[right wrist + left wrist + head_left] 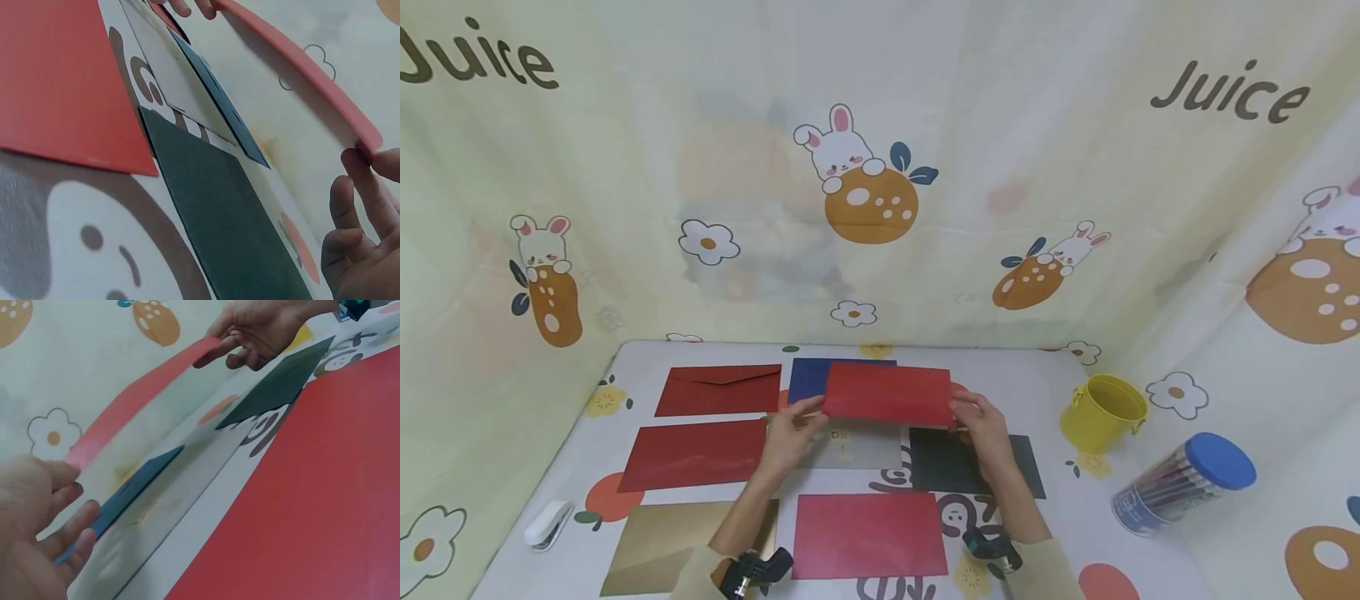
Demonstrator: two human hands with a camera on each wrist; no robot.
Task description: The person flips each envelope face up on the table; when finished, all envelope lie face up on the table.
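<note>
Two hands hold one red envelope [889,393] in the air, above the table [1052,392]. The left hand [788,433] pinches its left short edge between thumb and fingers, and the right hand [981,425] pinches its right short edge in the same way. The envelope is lifted with its long side level, and its face is turned toward the person. In the left wrist view it shows as a thin red strip [144,394] that runs from the left hand [37,531] across to the right hand [259,331]. In the right wrist view the same strip [300,69] ends at the fingers of the right hand [365,244].

Just under the held envelope, between the two hands, a grey envelope [861,448] lies flat. Behind the held envelope, a blue envelope [808,379] is partly covered by it. Under the right hand lies a dark green envelope [951,462]. Near both wrists lies another red envelope [868,533]. To the outside of the left hand lie two dark red envelopes, one farther [721,388] and one nearer [696,454], and a gold envelope [658,537] lies beside the left forearm. A white stapler [547,523] lies well apart on that side.

To the outside of the right hand stands a yellow bucket [1103,410], and farther out a pen tube with a blue lid [1183,482] lies tilted.
</note>
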